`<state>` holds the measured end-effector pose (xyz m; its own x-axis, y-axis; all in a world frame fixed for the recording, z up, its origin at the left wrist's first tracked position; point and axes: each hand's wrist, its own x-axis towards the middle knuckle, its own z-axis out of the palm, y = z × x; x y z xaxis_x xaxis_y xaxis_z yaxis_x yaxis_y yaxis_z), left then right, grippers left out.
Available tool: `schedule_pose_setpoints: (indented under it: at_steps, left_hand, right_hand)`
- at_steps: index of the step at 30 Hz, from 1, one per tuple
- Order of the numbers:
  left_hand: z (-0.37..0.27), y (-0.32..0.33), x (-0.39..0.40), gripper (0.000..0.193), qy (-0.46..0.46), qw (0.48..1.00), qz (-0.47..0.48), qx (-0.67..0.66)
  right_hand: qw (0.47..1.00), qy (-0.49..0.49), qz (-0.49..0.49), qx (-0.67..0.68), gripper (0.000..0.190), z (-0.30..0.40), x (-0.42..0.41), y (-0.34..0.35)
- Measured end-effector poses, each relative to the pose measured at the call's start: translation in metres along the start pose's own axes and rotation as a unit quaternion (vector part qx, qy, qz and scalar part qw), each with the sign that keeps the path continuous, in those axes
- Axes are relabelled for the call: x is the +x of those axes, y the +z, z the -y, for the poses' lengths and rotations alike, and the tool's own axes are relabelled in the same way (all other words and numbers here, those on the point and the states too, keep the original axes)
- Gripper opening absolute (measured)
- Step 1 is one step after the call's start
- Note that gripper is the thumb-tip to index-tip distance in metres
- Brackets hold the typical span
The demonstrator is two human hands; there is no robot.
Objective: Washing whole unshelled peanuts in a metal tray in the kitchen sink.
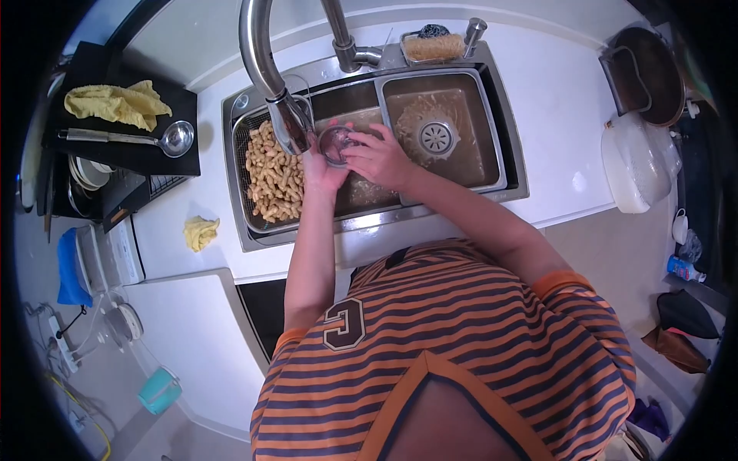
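Over the sink's left basin (369, 193), my left hand (324, 174) holds a small round cup-like vessel (330, 144) from below. I cannot tell whether it is glass or metal. The fingers of my right hand (383, 161) reach over its rim and partly inside, hiding its right side. Just left of the vessel hangs the head of the steel faucet (290, 124). Unshelled peanuts (272, 181) fill a wire basket (240, 173) at the basin's left end, close to my left wrist.
The right basin (470, 164) has a drain strainer (435, 138) and brown residue. Behind it sit a sponge (435, 47) in a caddy and a soap dispenser (474, 34). A ladle (176, 139), yellow cloths (200, 233) and a white plastic basket (631, 167) lie around the counter.
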<state>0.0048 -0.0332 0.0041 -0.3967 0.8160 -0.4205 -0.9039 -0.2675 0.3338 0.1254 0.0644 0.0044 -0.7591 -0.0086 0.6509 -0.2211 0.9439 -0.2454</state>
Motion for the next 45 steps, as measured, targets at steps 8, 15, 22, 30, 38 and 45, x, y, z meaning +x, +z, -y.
schedule_pose_setpoints:
  at_steps: [8, 15, 22, 30, 38, 45]
  left_hand:
    - [-0.007, -0.003, -0.024, 0.062, -0.073, 0.995, -0.010, 0.061]
    - [-0.003, -0.016, -0.040, 0.046, -0.041, 0.998, -0.040, 0.020]
    - [0.003, -0.021, -0.044, 0.039, -0.025, 0.999, -0.036, 0.032]
    - [0.040, -0.044, -0.043, 0.035, -0.007, 0.966, -0.142, 0.216]
    - [0.052, -0.050, -0.045, 0.036, -0.020, 0.947, -0.155, 0.279]
    - [0.054, -0.042, -0.043, 0.035, -0.039, 0.936, -0.153, 0.314]
  right_hand:
    - [0.984, 0.158, -0.009, 0.083, 0.020, -0.009, -0.010, -0.017]
    - [0.941, 0.245, -0.054, 0.226, 0.030, 0.016, 0.047, -0.043]
    - [0.886, 0.198, -0.109, 0.405, 0.064, 0.029, 0.181, -0.065]
    - [0.702, 0.320, -0.090, 0.630, 0.024, 0.011, 0.228, -0.100]
    - [0.537, 0.274, 0.132, 0.787, 0.022, -0.081, 0.180, -0.158]
    - [0.631, 0.326, 0.188, 0.679, 0.022, -0.100, 0.183, -0.208]
